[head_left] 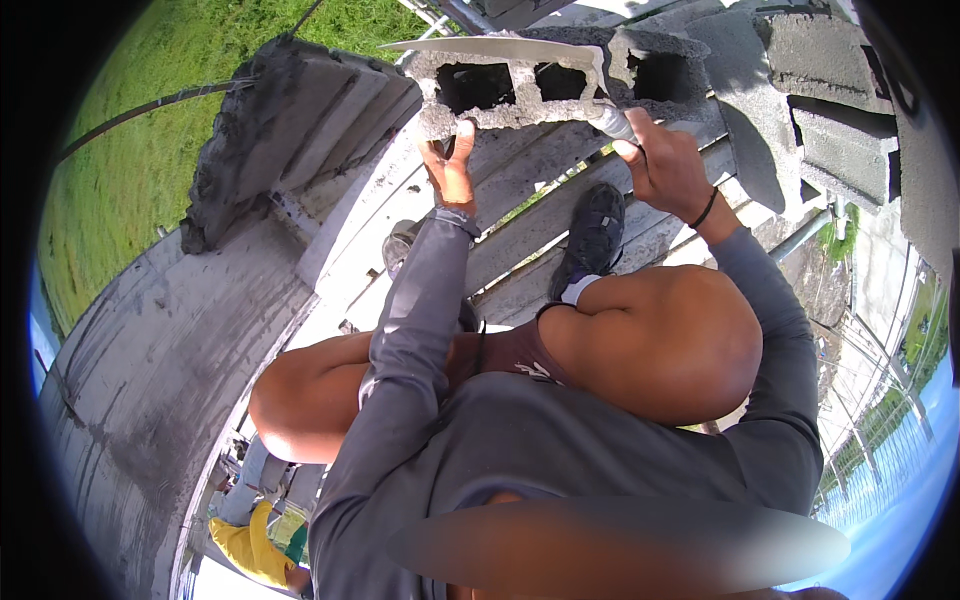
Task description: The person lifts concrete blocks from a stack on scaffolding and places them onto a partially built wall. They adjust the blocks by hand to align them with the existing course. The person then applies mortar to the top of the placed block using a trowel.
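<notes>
My left hand [450, 178] grasps the near edge of a rough grey hollow concrete block [526, 86] ahead of me, apparently to steady it, while my right hand [670, 168] clenches a long grey metal trowel [510, 47] by its handle, so its blade spans the block's far side.

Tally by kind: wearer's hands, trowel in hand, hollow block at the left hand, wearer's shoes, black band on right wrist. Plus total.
Hands (left hand, right hand): 2
Trowel: 1
Hollow concrete block at the left hand: 1
Shoes (left shoe, partly hidden; right shoe): 2
Black wristband: 1
Total: 7
</notes>
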The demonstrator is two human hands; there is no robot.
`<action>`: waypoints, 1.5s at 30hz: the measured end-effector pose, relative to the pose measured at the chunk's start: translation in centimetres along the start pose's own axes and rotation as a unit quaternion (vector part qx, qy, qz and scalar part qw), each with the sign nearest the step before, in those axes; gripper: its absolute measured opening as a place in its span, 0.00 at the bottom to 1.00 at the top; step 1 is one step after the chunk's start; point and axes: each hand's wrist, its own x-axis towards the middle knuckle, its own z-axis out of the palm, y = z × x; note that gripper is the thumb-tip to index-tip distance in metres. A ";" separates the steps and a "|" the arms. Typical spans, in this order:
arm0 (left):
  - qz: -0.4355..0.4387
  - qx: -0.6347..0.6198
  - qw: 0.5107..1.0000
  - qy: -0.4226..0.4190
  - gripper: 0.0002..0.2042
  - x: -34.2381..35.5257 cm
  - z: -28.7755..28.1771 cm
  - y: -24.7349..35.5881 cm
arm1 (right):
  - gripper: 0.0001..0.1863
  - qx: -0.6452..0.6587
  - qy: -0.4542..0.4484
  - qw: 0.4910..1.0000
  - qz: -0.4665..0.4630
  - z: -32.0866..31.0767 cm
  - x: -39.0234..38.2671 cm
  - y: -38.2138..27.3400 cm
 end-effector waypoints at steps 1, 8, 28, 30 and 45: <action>0.002 -0.005 1.000 -0.001 0.36 0.0 0.0 0.1 | 0.18 -0.038 -0.020 0.999 -0.003 0.2 -0.1 0.0; -0.087 -0.059 0.987 0.123 0.40 1.9 -0.4 3.5 | 0.16 0.110 0.121 0.981 0.101 -0.4 -0.2 -0.1; -0.166 0.460 0.797 -0.354 0.44 6.5 -8.5 15.8 | 0.22 -0.057 -0.060 0.988 -0.130 -5.6 9.4 4.8; -0.140 0.418 0.832 -0.337 0.42 5.7 -8.4 13.7 | 0.22 -0.025 -0.039 0.987 -0.156 -5.6 9.9 4.6; 0.003 0.490 0.818 -0.301 0.35 6.1 -5.3 9.2 | 0.21 -0.187 -0.151 0.956 -0.170 -4.5 11.9 4.7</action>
